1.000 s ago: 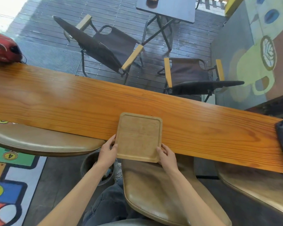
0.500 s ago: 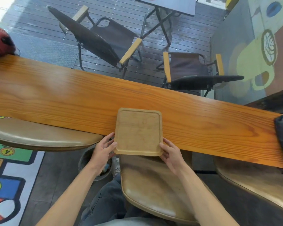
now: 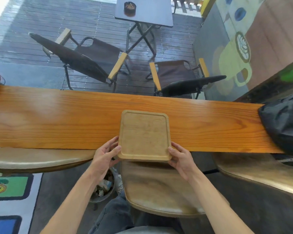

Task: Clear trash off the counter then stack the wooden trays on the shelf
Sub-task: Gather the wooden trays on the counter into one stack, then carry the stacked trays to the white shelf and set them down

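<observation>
A square wooden tray (image 3: 145,135) with rounded corners lies on the long orange wooden counter (image 3: 57,120), its near edge hanging over the counter's front. My left hand (image 3: 103,159) grips the tray's near left corner, thumb on the rim. My right hand (image 3: 180,160) grips the near right corner the same way. The tray is empty. A bin (image 3: 103,188) with crumpled trash in it stands on the floor below my left forearm.
A black bag (image 3: 284,122) sits on the counter's right end. Tan padded stools stand below the counter: left (image 3: 32,160), middle (image 3: 157,188), right (image 3: 260,173). Beyond the counter are two folding chairs (image 3: 85,59) and a small table (image 3: 144,12).
The tray has stayed between both hands at the counter's front edge. My view has shifted, showing more of the black bag at right; both hands hold the near corners more firmly.
</observation>
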